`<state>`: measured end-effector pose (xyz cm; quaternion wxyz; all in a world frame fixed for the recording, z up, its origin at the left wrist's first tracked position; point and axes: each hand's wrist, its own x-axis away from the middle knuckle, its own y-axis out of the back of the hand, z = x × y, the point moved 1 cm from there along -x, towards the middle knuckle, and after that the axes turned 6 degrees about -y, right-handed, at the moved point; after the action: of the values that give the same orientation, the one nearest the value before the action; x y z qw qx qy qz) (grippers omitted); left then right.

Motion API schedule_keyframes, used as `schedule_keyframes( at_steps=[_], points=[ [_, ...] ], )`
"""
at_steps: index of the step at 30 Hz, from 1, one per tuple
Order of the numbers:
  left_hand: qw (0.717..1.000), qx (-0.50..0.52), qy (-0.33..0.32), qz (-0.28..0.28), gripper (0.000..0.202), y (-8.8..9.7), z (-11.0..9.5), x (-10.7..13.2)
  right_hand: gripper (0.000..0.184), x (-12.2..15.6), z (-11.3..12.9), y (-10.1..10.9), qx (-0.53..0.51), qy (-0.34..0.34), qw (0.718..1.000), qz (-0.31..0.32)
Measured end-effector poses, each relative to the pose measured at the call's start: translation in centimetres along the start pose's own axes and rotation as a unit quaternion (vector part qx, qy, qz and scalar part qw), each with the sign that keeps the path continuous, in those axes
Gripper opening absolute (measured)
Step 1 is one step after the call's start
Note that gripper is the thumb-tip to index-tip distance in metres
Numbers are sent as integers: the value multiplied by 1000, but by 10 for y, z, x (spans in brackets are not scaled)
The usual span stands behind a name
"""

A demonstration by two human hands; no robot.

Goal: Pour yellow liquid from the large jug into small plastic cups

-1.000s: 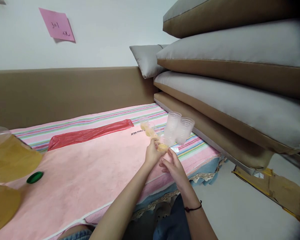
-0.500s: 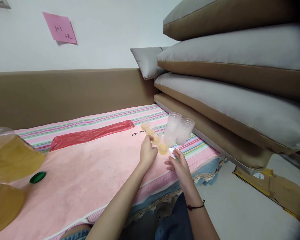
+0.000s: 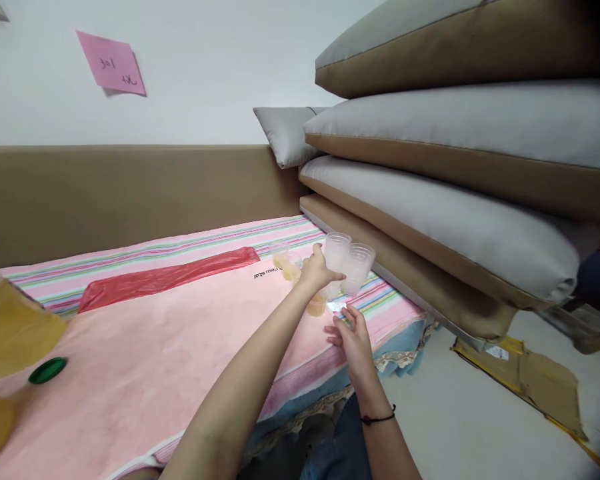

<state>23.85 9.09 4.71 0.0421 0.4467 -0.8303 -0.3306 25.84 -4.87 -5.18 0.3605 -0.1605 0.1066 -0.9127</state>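
Note:
My left hand (image 3: 318,269) reaches forward over the pink cloth (image 3: 155,360) and its fingers close on a stack of clear plastic cups (image 3: 336,256). A second clear stack (image 3: 357,268) stands right beside it. Small cups of yellow liquid (image 3: 285,265) sit to the left of my left hand, and another (image 3: 317,305) sits just below it. My right hand (image 3: 349,338) rests near the cloth's right edge, fingers loosely spread, holding nothing I can make out. A black band circles that wrist.
A large jug of yellow liquid (image 3: 10,327) fills the left edge, with a green cap (image 3: 47,370) beside it. A red plastic bag (image 3: 165,277) lies on the striped bedding. Stacked cushions (image 3: 445,180) rise at the right. Cardboard (image 3: 525,373) lies on the floor.
My left hand left the small yellow cups and moved up and right onto the clear cup stack. My right hand drew back slightly toward me.

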Motion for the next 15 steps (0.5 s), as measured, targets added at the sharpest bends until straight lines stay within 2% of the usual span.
schedule_keyframes(
  at_steps=[7,15],
  points=[
    [1000,-3,-3,-22,102,3,-3,1,79,1,-1,-1,-3,-2,1000,3],
    [998,22,-14,-62,95,18,-14,7,78,-1,-3,-1,-6,6,1000,0]
  ],
)
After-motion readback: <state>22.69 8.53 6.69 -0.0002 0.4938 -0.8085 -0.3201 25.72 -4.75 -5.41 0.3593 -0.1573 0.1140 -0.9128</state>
